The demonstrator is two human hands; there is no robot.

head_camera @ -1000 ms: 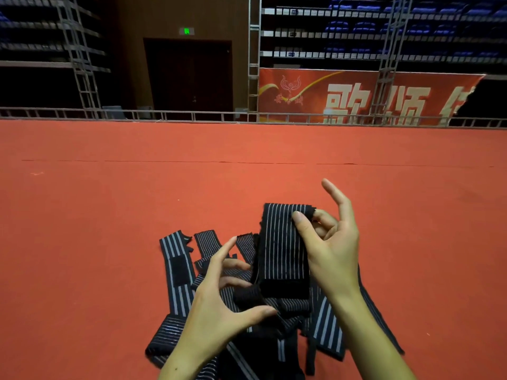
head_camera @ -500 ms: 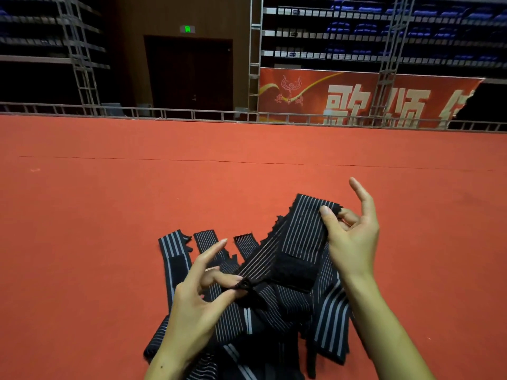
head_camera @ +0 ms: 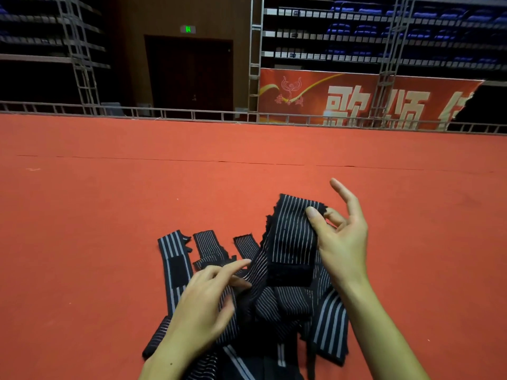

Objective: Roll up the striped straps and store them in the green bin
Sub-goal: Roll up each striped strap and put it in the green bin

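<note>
While one strap [head_camera: 290, 237] has been lifted out of the pile [head_camera: 274, 305], no rolled strap is visible anywhere in view, so the task is judged to be at its earliest stage.

Right hand [head_camera: 343, 242]: thumb and curled fingers pinch the upper end of the lifted strap, index finger extended clear of it. The strap hangs from this pinch down to the pile, its dark fastening patch facing the camera.

Left hand [head_camera: 203, 305]: fingers extended over the near left part of the pile, touching the cloth where the lifted strap meets it. Whether the thumb pinches anything there cannot be told.

The pile lies on the red carpeted floor [head_camera: 109, 215], directly below the hands. Several strap ends fan out flat from its far left side, all unrolled and overlapping.

The green bin is not in view; its location relative to the pile cannot be stated.

Outstanding, on this evidence: rolling the lifted strap, rolling every strap left in the pile, and all storage.
</note>
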